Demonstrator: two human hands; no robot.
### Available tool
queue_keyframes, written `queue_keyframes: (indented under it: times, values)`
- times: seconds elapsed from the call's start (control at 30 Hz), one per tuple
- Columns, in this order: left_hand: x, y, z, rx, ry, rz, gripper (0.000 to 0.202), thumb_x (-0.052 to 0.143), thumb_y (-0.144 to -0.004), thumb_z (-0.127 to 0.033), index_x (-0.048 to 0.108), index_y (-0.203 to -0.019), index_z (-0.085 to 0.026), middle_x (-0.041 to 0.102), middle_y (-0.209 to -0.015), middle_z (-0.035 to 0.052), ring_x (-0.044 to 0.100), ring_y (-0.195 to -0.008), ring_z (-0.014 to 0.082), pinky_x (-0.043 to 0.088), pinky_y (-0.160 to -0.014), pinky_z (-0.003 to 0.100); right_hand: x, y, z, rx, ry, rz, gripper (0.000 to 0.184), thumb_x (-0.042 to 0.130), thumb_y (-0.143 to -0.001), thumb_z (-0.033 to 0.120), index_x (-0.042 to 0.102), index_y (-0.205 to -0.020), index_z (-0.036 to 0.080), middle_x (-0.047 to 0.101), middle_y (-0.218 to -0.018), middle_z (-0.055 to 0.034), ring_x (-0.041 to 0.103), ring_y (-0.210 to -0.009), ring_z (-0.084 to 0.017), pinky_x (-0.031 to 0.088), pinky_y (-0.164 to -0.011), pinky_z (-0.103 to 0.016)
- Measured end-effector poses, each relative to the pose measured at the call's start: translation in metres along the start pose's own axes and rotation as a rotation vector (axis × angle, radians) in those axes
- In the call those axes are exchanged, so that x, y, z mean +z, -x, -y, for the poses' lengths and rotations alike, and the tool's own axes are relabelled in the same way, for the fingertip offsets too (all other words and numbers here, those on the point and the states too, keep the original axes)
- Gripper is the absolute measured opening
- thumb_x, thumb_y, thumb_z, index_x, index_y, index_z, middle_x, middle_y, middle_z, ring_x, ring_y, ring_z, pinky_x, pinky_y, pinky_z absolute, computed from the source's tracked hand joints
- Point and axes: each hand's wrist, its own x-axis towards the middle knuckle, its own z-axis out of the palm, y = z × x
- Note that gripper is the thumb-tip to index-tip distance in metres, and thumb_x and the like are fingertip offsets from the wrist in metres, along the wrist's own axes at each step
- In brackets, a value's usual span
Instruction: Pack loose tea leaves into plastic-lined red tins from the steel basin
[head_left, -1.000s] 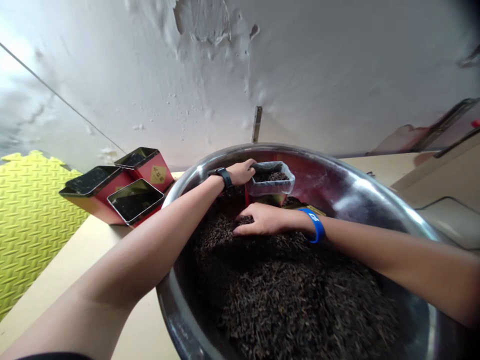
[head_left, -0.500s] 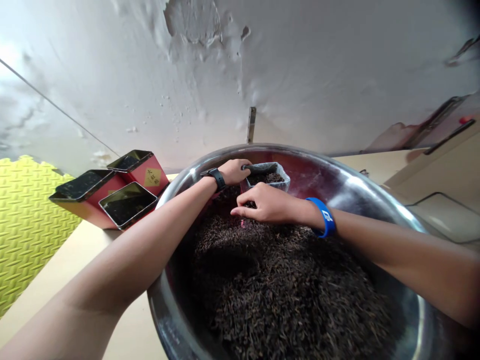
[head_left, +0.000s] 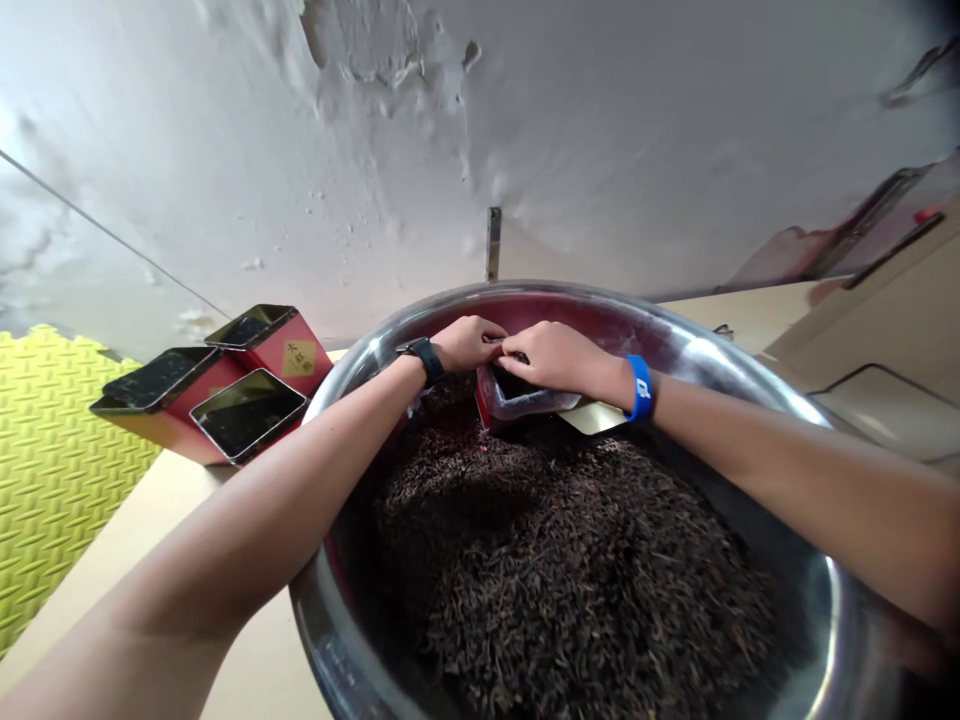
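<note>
A large steel basin (head_left: 352, 360) holds a heap of dark loose tea leaves (head_left: 570, 570). At its far side stands a small red tin lined with a clear plastic bag (head_left: 517, 405), partly filled with tea. My left hand (head_left: 465, 342), with a black watch on the wrist, grips the bag's left rim. My right hand (head_left: 551, 357), with a blue wristband, lies curled over the bag's mouth, fingers closed over tea leaves. Both hands touch the bag.
Three open red tins (head_left: 217, 385) with tea in them lie side by side on the beige table (head_left: 142, 520), left of the basin. A yellow foam mat (head_left: 45, 470) covers the floor at far left. A peeling white wall (head_left: 450, 140) rises behind.
My right hand has lifted from the tea heap and moved up onto the mouth of the bag. My left hand has stayed on the bag's rim.
</note>
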Motion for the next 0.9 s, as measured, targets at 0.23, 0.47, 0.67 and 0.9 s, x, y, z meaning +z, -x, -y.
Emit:
queue_keyframes:
  times: [0.23,0.47,0.67,0.9]
  values:
    - [-0.003,0.003,-0.005,-0.032,0.0,0.024,0.033,0.041,-0.076,-0.026,0.066,-0.092,-0.013,0.066,-0.081,0.0026,0.053,-0.071,0.0121,0.038,-0.062,0.02,0.006,0.005,-0.003,0.016,0.055,0.043,0.03,0.045,-0.079,0.04,0.062,-0.09,0.018,0.064,-0.091,-0.007,0.055,-0.076,-0.018,0.029,-0.056,-0.027]
    - [-0.001,0.002,0.007,-0.04,-0.105,-0.011,0.034,0.038,-0.08,-0.034,0.064,-0.091,-0.015,0.065,-0.083,0.0037,0.053,-0.07,0.0125,0.039,-0.065,0.022,-0.001,0.007,0.007,0.134,0.118,-0.168,0.035,0.032,-0.087,0.036,0.057,-0.095,0.014,0.058,-0.092,-0.0099,0.048,-0.082,-0.019,0.029,-0.058,-0.027]
    - [-0.001,0.001,0.012,-0.124,-0.179,-0.008,0.034,0.034,-0.081,-0.033,0.062,-0.086,-0.013,0.064,-0.083,0.0059,0.054,-0.071,0.0141,0.04,-0.066,0.024,-0.005,0.007,0.011,0.094,0.09,-0.3,0.025,0.034,-0.086,0.026,0.056,-0.086,0.013,0.057,-0.084,-0.0089,0.046,-0.081,-0.018,0.033,-0.07,-0.03]
    - [0.002,0.0,0.018,-0.141,-0.186,-0.008,0.036,0.034,-0.081,-0.033,0.062,-0.095,-0.016,0.064,-0.092,0.0042,0.055,-0.078,0.015,0.041,-0.07,0.023,0.028,0.017,0.05,-0.366,-0.171,0.155,0.017,0.043,-0.081,0.017,0.058,-0.088,0.013,0.059,-0.082,-0.0067,0.053,-0.073,-0.014,0.038,-0.07,-0.028]
